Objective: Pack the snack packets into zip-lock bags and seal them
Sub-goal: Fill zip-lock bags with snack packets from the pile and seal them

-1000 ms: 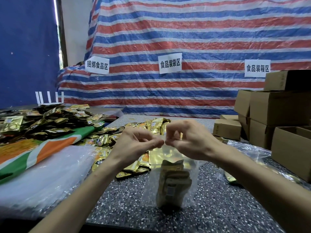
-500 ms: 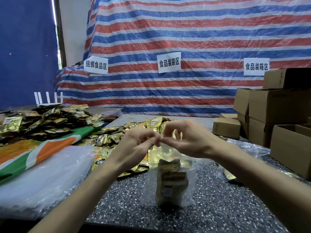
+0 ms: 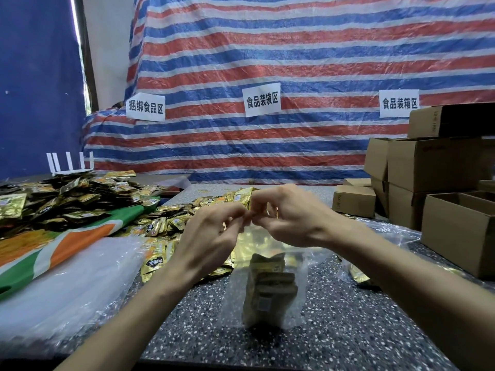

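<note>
A clear zip-lock bag (image 3: pixel 302 266) stands upright on the speckled bench (image 3: pixel 348 330), near the middle, with a stack of gold snack packets (image 3: pixel 267 293) in its lower half. Both hands meet at the bag's top edge. The left hand (image 3: pixel 211 239) has a narrow grip: thumb and forefinger pinch the top strip, and the other fingers are loosely curled. The right hand (image 3: pixel 289 218) pinches the same strip just beside it, with an equally narrow grip, and the fingertips of the two hands touch. The hands cover the strip, so I cannot tell whether it is pressed closed.

Beyond the left hand, loose packets (image 3: pixel 166 223) lie spread over the bench. A larger heap (image 3: pixel 67 194) sits further left on a green and orange sheet (image 3: pixel 80 236). A pile of empty clear bags (image 3: pixel 67 277) lies at the near left. Cardboard boxes (image 3: pixel 434 167) are stacked at the far right, and the nearest one is open on top. A striped tarp (image 3: pixel 267 62) hangs behind, with white paper signs (image 3: pixel 262 99) on it.
</note>
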A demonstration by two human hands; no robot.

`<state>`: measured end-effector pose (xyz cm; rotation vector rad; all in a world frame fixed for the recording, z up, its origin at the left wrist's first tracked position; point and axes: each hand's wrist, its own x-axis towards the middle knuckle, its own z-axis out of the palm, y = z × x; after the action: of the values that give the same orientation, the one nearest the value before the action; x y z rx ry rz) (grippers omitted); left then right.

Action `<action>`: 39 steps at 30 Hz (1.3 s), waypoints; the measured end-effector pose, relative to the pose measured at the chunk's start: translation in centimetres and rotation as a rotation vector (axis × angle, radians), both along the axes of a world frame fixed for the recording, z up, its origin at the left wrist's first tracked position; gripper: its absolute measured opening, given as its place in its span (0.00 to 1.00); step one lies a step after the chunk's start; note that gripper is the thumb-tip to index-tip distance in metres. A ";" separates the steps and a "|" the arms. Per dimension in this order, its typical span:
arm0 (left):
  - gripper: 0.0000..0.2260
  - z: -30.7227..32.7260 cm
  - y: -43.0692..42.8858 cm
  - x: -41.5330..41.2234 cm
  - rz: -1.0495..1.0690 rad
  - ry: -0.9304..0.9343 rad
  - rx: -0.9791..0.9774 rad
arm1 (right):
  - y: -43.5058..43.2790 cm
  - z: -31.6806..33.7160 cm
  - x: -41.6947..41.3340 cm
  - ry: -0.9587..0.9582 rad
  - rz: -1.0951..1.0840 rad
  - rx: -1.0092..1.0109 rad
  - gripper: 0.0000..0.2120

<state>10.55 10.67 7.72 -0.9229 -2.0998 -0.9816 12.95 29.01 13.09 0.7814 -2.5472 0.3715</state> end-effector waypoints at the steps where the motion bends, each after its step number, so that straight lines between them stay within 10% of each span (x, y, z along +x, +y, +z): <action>1: 0.08 -0.1 0.3 0.0 -0.022 -0.027 0.066 | 0.1 0.1 0.0 0.012 -0.004 -0.003 0.04; 31: 0.09 -2.0 1.1 -2.1 -0.121 -0.186 0.328 | 12.2 -4.7 0.8 -0.076 -0.124 -0.183 0.04; 39: 0.10 -2.1 1.7 -2.2 -0.103 -0.159 0.336 | 13.3 -6.3 0.6 0.137 -0.158 -0.207 0.26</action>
<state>8.39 12.39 5.66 -0.8078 -1.9443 -1.4510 13.52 42.27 6.77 0.5072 -2.3770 0.5018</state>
